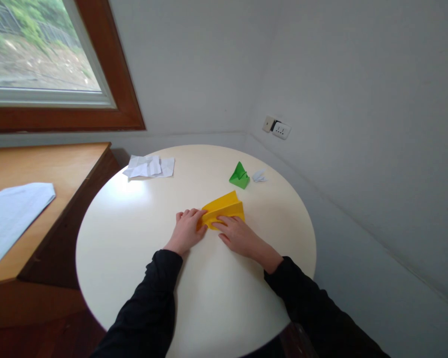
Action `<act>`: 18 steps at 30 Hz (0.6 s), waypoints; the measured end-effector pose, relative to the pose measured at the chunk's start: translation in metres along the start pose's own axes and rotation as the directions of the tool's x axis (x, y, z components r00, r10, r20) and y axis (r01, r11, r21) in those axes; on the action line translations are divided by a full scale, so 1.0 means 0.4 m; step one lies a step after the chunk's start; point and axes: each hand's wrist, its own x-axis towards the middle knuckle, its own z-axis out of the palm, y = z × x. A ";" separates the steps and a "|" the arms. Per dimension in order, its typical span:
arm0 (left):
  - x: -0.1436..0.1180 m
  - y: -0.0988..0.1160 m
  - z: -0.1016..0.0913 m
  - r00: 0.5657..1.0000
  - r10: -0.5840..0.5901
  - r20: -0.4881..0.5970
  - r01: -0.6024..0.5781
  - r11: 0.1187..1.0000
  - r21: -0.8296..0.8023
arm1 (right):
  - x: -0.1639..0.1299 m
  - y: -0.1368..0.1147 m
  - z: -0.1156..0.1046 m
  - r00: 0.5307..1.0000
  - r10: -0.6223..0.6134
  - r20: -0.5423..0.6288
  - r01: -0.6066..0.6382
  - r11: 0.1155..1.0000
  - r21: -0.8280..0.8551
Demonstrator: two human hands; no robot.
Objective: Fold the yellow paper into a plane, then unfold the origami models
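A folded sheet of yellow paper [226,204] lies on the round table, with a raised crease running along it and its wider end pointing right. My left hand [186,229] grips the narrow left end, the thumb at the lower edge and the fingers over the upper side. Across the lower part of the sheet rest the stretched-out fingers of my right hand [237,234], its thumb apart from them, near the table surface. Both hands cover parts of the paper's lower and left edges.
Beyond the yellow paper stand a folded green paper piece [239,176] and a small white folded paper [259,176]. White sheets [149,167] lie at the far left of the round table [134,238]. A wooden desk [70,164] holding a white cloth-like sheet [15,219] adjoins it.
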 end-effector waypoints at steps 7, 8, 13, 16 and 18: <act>-0.005 0.014 -0.008 1.000 0.014 -0.002 -0.014 1.000 0.003 | -0.003 -0.011 0.014 1.000 0.019 -0.022 -0.019 1.000 -0.010; -0.005 0.016 -0.008 1.000 0.011 -0.008 -0.011 1.000 -0.001 | -0.004 -0.013 0.015 0.999 0.025 -0.021 -0.026 1.000 -0.013; 0.001 0.012 0.004 0.996 -0.075 -0.048 0.077 0.996 0.037 | -0.006 -0.028 0.012 1.000 0.015 -0.003 -0.015 1.000 -0.005; 0.004 0.007 0.010 0.993 -0.107 -0.047 0.109 0.993 0.054 | -0.007 -0.036 0.004 1.000 -0.014 0.003 0.014 1.000 0.004; 0.004 0.005 0.011 0.992 -0.115 -0.044 0.118 0.992 0.056 | -0.004 -0.040 -0.012 0.999 -0.053 -0.006 0.053 0.998 0.039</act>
